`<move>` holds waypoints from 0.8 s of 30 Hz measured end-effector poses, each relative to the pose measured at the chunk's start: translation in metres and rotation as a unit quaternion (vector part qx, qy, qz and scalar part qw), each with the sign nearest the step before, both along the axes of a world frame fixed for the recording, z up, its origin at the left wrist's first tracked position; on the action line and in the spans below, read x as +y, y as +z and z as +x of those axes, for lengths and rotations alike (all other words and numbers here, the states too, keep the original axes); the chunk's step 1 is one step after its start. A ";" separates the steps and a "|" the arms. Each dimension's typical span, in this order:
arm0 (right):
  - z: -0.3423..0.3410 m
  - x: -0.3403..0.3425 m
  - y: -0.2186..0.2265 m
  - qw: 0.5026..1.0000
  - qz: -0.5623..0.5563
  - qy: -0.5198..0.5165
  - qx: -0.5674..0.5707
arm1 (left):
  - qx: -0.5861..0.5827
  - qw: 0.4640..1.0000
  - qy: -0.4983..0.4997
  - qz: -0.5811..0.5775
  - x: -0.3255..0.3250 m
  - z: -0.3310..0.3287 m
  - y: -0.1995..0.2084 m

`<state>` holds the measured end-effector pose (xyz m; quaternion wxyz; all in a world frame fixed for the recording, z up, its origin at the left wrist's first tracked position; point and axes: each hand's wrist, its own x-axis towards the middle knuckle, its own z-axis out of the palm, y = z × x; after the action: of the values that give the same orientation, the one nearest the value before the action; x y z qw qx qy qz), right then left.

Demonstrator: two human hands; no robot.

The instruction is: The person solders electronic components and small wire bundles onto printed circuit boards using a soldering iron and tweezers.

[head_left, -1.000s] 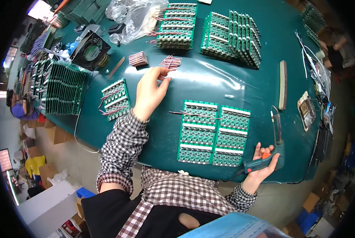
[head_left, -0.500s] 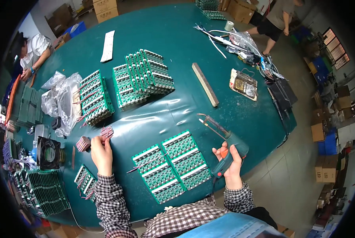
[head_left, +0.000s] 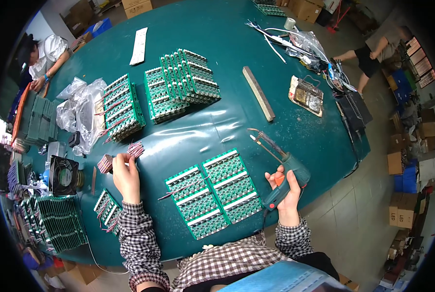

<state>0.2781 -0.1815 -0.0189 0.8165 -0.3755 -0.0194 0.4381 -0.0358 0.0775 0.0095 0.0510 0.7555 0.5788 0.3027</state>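
Note:
In my right hand (head_left: 289, 192) is a green soldering gun (head_left: 295, 170) with an orange trigger; its bent metal tip points up and left over the table. My left hand (head_left: 126, 177) has its fingers drawn together between two bundles of short red and white wires, one bundle (head_left: 105, 164) on its left and another (head_left: 136, 149) just beyond the fingertips. What the fingertips pinch, if anything, is too small to make out. Between my hands two green circuit boards lie side by side, a left board (head_left: 196, 202) with a red and black wire pair (head_left: 181, 188) across it and a right board (head_left: 232, 185).
Stacked circuit boards (head_left: 122, 109) with wires and another stack (head_left: 183, 87) stand beyond. A metal bar (head_left: 259, 94), a soldering-iron stand (head_left: 306, 96) and a cable heap (head_left: 307, 51) lie right. A black fan (head_left: 64, 175) and upright boards (head_left: 57, 226) sit left. Two other people are nearby.
The whole view has shifted a little. My left hand has moved slightly left and nearer from the right wire bundle. The soldering gun stays in my right hand.

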 end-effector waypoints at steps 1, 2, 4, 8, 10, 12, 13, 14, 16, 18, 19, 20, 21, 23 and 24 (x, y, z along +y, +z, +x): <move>0.000 -0.001 -0.001 1.000 -0.001 0.002 -0.006 | 0.000 1.000 0.002 0.001 -0.001 -0.001 -0.001; -0.001 -0.003 -0.001 1.000 0.000 0.004 -0.006 | -0.007 1.000 0.005 -0.008 -0.002 -0.002 -0.004; -0.004 -0.006 0.000 1.000 -0.003 -0.004 -0.007 | -0.013 1.000 0.011 -0.018 -0.006 -0.003 -0.004; -0.005 -0.008 0.002 1.000 -0.013 0.000 -0.004 | 0.018 1.000 0.009 0.004 -0.011 -0.006 0.002; -0.003 -0.008 -0.001 1.000 -0.003 0.004 -0.010 | 0.004 1.000 -0.001 0.030 -0.013 -0.004 0.003; -0.003 -0.001 0.004 1.000 -0.017 0.012 0.004 | 0.003 0.999 -0.014 0.052 -0.012 -0.005 -0.001; -0.002 0.001 0.005 1.000 -0.011 0.002 -0.008 | -0.050 0.996 -0.066 0.030 -0.014 0.001 0.004; -0.002 0.000 0.005 1.000 -0.008 -0.003 -0.018 | -0.128 0.986 -0.075 -0.077 -0.017 0.005 0.004; 0.000 -0.001 0.004 1.000 -0.011 -0.024 -0.017 | -0.180 0.962 -0.122 -0.167 -0.024 0.025 0.012; 0.003 -0.001 0.006 1.000 0.008 -0.005 -0.022 | -0.148 0.953 -0.133 -0.228 -0.020 0.039 0.012; 0.004 -0.001 0.004 0.999 0.025 0.008 -0.024 | -0.118 0.955 -0.133 -0.236 -0.017 0.042 0.008; 0.005 0.000 0.003 0.998 0.044 0.018 -0.027 | -0.087 0.958 -0.120 -0.245 -0.016 0.045 0.009; 0.004 0.001 0.003 0.998 0.041 0.026 -0.029 | -0.081 0.961 -0.115 -0.238 -0.017 0.044 0.004; 0.004 0.000 0.001 0.998 0.036 0.038 -0.031 | -0.063 0.965 -0.109 -0.231 -0.019 0.043 -0.002; 0.004 0.000 0.001 0.998 0.039 0.043 -0.038 | -0.061 0.965 -0.103 -0.235 -0.021 0.043 -0.001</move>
<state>0.2822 -0.1817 -0.0180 0.8098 -0.3586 -0.0838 0.4568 0.0076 0.0569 0.0084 0.2936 0.7577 0.5485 0.1969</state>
